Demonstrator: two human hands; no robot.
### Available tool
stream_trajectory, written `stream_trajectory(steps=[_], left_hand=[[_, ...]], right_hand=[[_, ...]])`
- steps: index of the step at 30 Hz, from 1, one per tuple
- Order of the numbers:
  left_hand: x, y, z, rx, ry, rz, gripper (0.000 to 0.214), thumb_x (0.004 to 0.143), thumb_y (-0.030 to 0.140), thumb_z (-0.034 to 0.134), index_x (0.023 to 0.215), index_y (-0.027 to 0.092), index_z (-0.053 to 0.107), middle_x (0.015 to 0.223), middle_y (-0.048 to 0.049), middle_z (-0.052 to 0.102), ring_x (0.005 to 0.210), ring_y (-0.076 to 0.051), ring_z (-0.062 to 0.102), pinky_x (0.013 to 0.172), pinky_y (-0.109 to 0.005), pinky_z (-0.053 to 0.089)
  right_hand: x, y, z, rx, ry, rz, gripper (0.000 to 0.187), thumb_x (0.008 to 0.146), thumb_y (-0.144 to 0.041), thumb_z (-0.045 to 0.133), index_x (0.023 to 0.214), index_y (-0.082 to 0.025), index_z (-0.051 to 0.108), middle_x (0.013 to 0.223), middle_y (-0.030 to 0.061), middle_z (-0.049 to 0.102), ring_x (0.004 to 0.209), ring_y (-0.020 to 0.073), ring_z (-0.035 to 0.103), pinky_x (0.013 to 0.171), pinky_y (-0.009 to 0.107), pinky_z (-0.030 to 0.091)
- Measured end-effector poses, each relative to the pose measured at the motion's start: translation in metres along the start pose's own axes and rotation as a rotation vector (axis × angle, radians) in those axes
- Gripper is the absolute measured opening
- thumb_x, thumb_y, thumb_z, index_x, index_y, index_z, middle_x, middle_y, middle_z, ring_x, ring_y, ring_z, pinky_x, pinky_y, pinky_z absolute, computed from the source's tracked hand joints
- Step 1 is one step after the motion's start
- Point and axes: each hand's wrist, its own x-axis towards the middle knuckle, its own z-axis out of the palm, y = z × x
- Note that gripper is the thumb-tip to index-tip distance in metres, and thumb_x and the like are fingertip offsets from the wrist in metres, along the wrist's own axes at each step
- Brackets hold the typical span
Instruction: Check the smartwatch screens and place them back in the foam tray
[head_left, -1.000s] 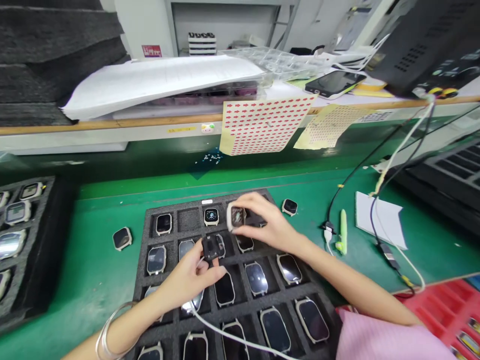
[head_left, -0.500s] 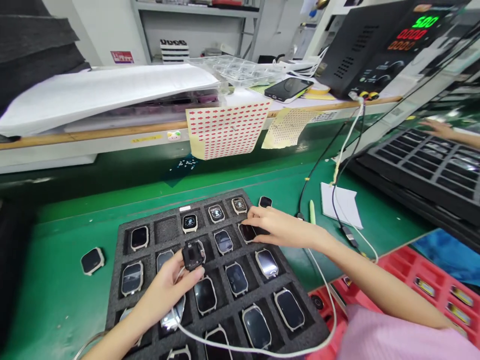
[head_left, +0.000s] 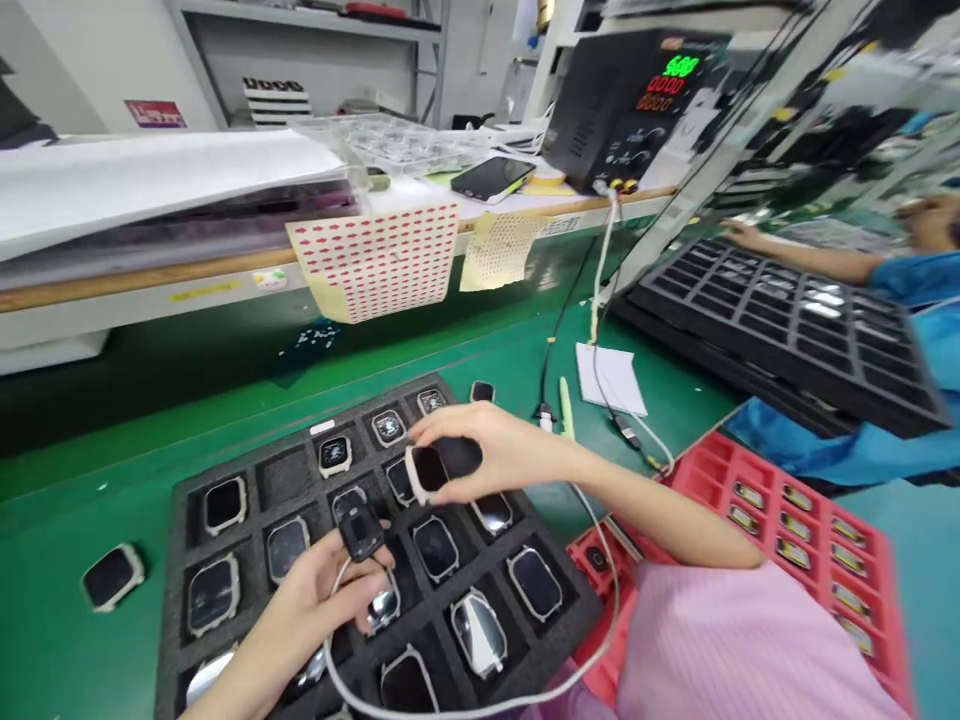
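My left hand (head_left: 319, 590) is closed around a small black block (head_left: 360, 527) on a white cable (head_left: 616, 590), above the foam tray. My right hand (head_left: 499, 450) pinches a strapless smartwatch (head_left: 430, 472) by its edges, its dark screen facing up, just over the tray and a little right of the block. The block and the watch are apart. Beneath both hands lies the dark foam tray (head_left: 281, 482), with watches in most of its pockets. Several of them show lit dials, such as the watch (head_left: 334, 455) near the back edge.
Loose watches lie left (head_left: 112, 577) and behind (head_left: 482, 391) the tray. A red tray (head_left: 817, 500) of small parts is at right, near a black tray (head_left: 795, 330) and a co-worker's arm (head_left: 817, 262). A power supply (head_left: 630, 110) and phone (head_left: 493, 179) stand on the shelf.
My right hand has lifted the watch out of its pocket and brought it left, toward the block. My left hand still holds the block. The view has swung to the right.
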Motion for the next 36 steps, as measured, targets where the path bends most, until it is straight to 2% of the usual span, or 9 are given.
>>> stream_trajectory(steps=[4, 7, 10, 16, 21, 24, 29, 36], left_hand=[[0.000, 0.009, 0.001, 0.012, -0.064, 0.016, 0.039, 0.070, 0.028, 0.077, 0.103, 0.016, 0.062, 0.091, -0.0060, 0.062, 0.077, -0.017, 0.058, 0.053, -0.021, 0.051], [0.002, 0.015, 0.000, 0.042, -0.035, 0.039, 0.037, 0.072, 0.032, 0.076, 0.099, 0.014, 0.059, 0.081, -0.0033, 0.061, 0.065, -0.014, 0.058, 0.052, -0.023, 0.052], [0.004, 0.017, -0.002, 0.077, -0.063, 0.045, 0.035, 0.077, 0.039, 0.069, 0.095, 0.012, 0.056, 0.072, -0.0022, 0.061, 0.053, -0.010, 0.055, 0.047, -0.022, 0.051], [0.006, 0.009, -0.004, 0.033, -0.049, 0.064, 0.035, 0.079, 0.041, 0.066, 0.093, 0.011, 0.055, 0.068, -0.0036, 0.061, 0.064, -0.016, 0.062, 0.046, -0.022, 0.053], [0.005, 0.012, -0.004, 0.034, -0.025, 0.044, 0.032, 0.080, 0.039, 0.066, 0.087, 0.009, 0.057, 0.063, -0.0035, 0.063, 0.049, -0.010, 0.057, 0.043, -0.020, 0.050], [0.004, 0.016, -0.004, 0.009, -0.019, 0.043, 0.031, 0.078, 0.039, 0.069, 0.081, 0.010, 0.058, 0.059, -0.0021, 0.062, 0.046, -0.009, 0.055, 0.042, -0.019, 0.048], [0.003, 0.017, -0.004, 0.008, -0.024, 0.039, 0.031, 0.077, 0.040, 0.069, 0.076, 0.011, 0.058, 0.055, -0.0018, 0.062, 0.043, -0.010, 0.055, 0.041, -0.020, 0.046], [0.003, 0.012, -0.006, 0.046, -0.012, 0.027, 0.038, 0.073, 0.048, 0.070, 0.076, 0.014, 0.053, 0.043, 0.0053, 0.051, 0.031, -0.006, 0.041, 0.033, -0.016, 0.033]], right_hand=[[0.015, -0.026, 0.039, -0.043, -0.054, -0.215, 0.037, 0.080, -0.026, 0.068, 0.111, -0.008, 0.060, 0.112, 0.0147, 0.065, 0.104, 0.0241, 0.060, 0.094, 0.037, 0.043], [0.024, -0.032, 0.057, -0.148, -0.033, -0.265, 0.040, 0.080, -0.023, 0.068, 0.114, -0.004, 0.058, 0.117, 0.0184, 0.063, 0.107, 0.0285, 0.058, 0.094, 0.043, 0.042], [0.030, -0.030, 0.058, -0.200, -0.034, -0.270, 0.043, 0.080, -0.021, 0.069, 0.118, -0.005, 0.057, 0.119, 0.0170, 0.062, 0.106, 0.0295, 0.057, 0.093, 0.043, 0.044], [0.033, -0.027, 0.061, -0.130, -0.062, -0.210, 0.039, 0.080, -0.025, 0.071, 0.113, -0.007, 0.059, 0.109, 0.0158, 0.065, 0.100, 0.0278, 0.060, 0.088, 0.041, 0.048], [0.028, -0.020, 0.078, 0.017, 0.057, -0.220, 0.035, 0.083, -0.028, 0.067, 0.111, -0.009, 0.057, 0.105, 0.0144, 0.063, 0.096, 0.0250, 0.060, 0.082, 0.038, 0.051], [0.024, -0.018, 0.084, 0.053, 0.115, -0.237, 0.035, 0.085, -0.029, 0.064, 0.114, -0.011, 0.055, 0.106, 0.0140, 0.062, 0.094, 0.0243, 0.060, 0.080, 0.038, 0.052], [0.023, -0.020, 0.087, 0.089, 0.110, -0.227, 0.037, 0.086, -0.028, 0.062, 0.119, -0.013, 0.053, 0.106, 0.0128, 0.061, 0.094, 0.0229, 0.059, 0.080, 0.036, 0.052], [0.023, -0.021, 0.087, 0.089, 0.109, -0.214, 0.036, 0.088, -0.029, 0.060, 0.119, -0.012, 0.054, 0.105, 0.0130, 0.060, 0.093, 0.0229, 0.059, 0.079, 0.037, 0.052]])
